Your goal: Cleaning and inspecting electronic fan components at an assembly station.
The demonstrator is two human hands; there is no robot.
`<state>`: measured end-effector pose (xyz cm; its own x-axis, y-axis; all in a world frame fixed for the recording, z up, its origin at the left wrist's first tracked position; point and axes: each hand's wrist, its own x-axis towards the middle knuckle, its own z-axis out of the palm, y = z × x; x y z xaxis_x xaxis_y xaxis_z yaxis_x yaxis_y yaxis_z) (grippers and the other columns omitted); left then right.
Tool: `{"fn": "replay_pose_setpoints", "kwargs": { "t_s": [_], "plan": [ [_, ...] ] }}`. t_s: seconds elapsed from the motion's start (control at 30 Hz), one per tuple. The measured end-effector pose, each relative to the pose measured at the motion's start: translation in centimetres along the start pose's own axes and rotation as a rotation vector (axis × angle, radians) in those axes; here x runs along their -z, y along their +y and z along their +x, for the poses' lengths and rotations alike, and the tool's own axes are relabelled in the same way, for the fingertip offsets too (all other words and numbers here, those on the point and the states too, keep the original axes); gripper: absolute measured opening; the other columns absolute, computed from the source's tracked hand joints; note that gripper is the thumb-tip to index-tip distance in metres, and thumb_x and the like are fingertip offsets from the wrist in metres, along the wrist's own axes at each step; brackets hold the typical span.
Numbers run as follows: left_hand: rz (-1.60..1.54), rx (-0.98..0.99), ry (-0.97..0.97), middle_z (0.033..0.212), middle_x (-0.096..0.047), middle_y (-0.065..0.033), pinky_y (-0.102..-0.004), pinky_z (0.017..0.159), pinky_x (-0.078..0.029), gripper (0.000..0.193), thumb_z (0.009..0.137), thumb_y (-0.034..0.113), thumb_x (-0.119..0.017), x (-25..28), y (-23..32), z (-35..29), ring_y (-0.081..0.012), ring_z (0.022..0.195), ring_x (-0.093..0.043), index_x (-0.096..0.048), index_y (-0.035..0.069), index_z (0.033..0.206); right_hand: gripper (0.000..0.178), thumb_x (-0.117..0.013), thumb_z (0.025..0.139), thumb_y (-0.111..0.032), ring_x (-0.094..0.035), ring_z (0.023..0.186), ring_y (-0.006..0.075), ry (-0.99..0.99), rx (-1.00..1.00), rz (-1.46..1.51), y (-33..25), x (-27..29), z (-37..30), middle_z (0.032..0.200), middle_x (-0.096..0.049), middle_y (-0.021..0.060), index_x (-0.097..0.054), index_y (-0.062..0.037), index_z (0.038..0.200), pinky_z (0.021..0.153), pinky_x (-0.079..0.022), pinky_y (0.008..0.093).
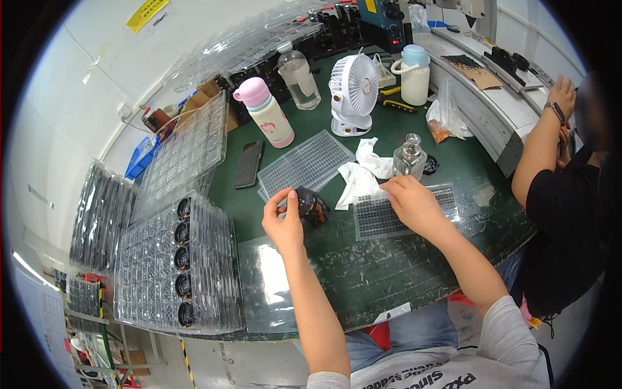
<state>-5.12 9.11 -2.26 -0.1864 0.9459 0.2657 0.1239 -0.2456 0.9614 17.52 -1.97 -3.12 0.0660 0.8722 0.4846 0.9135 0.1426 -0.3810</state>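
Five black round parts (182, 258) are sitting in the clear tray stack (146, 285) at ten o'clock from the worker (421, 369). Around eleven, the left hand (285, 223) is apparently pinching the edge of a dark, orange-flecked part (313, 206). I'm guessing this is a handling step, the next move calling for a light, steady grip. At twelve, the right hand (414, 204) is bunching its fingertips over a dotted sheet (372, 219); whether they're holding anything, I'm not managing to see. Beyond, a glass bottle (407, 164) is standing.
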Motion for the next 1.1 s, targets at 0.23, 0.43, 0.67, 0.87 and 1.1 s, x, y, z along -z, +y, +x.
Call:
{"fn": "replay_pose_setpoints", "kwargs": {
  "t_s": [0.23,0.43,0.67,0.87,1.1],
  "plan": [
    [0.04,0.096,-0.068,0.097,-0.063,-0.0024,-0.0248,0.07,-0.045,0.02,0.082,0.017,-0.072,0.1,-0.5,0.0,-0.0089,0.073,-0.047,-0.071,0.004,0.096,0.015,-0.065,0.081,-0.01,-0.058,0.093,0.0268,-0.033,-0.05,0.02,-0.1,0.2,0.1,0.092,-0.061,0.0077,-0.066,-0.0054,0.095,0.082,-0.049,0.0378],
    [0.023,0.107,-0.177,0.106,-0.062,-0.0093,-0.0306,0.077,-0.047,0.049,0.074,0.021,-0.08,1.5,0.8,-0.7,-0.0156,0.085,-0.053,-0.061,0.002,0.115,0.01,-0.063,0.083,-0.013,-0.059,0.09,0.0269,-0.089,-0.077,0.151,-0.5,1.4,0.2,0.088,-0.06,0.0074,-0.066,-0.0079,0.091,0.077,-0.048,0.039],
    [0.107,0.093,-0.303,0.112,-0.061,-0.0131,-0.0362,0.084,-0.048,0.063,0.063,0.021,-0.086,2.3,1.3,-1.1,-0.0238,0.1,-0.057,-0.057,0.001,0.115,0.011,-0.06,0.088,-0.017,-0.059,0.087,0.0278,-0.199,-0.108,0.247,-0.7,2.1,0.3,0.089,-0.06,0.0076,-0.067,-0.0107,0.093,0.075,-0.047,0.0383],
    [0.115,0.072,-0.298,0.108,-0.062,-0.0123,-0.0355,0.083,-0.048,0.06,0.064,0.019,-0.086,2.1,1.2,-1.2,-0.0226,0.096,-0.058,-0.058,0.001,0.114,0.013,-0.06,0.088,-0.016,-0.06,0.081,0.0284,-0.128,-0.08,0.398,-0.3,2.2,0.5,0.088,-0.061,0.0095,-0.068,-0.0073,0.095,0.072,-0.047,0.0371],
    [0.177,0.034,-0.237,0.105,-0.063,-0.011,-0.0344,0.081,-0.049,0.059,0.063,0.019,-0.086,1.6,1.2,-1.3,-0.0216,0.092,-0.059,-0.059,0.001,0.113,0.015,-0.061,0.088,-0.016,-0.061,0.08,0.0291,-0.296,-0.101,0.492,-0.5,3.0,0.8,0.086,-0.063,0.0104,-0.069,-0.0056,0.095,0.071,-0.048,0.0369]
  ]
}}
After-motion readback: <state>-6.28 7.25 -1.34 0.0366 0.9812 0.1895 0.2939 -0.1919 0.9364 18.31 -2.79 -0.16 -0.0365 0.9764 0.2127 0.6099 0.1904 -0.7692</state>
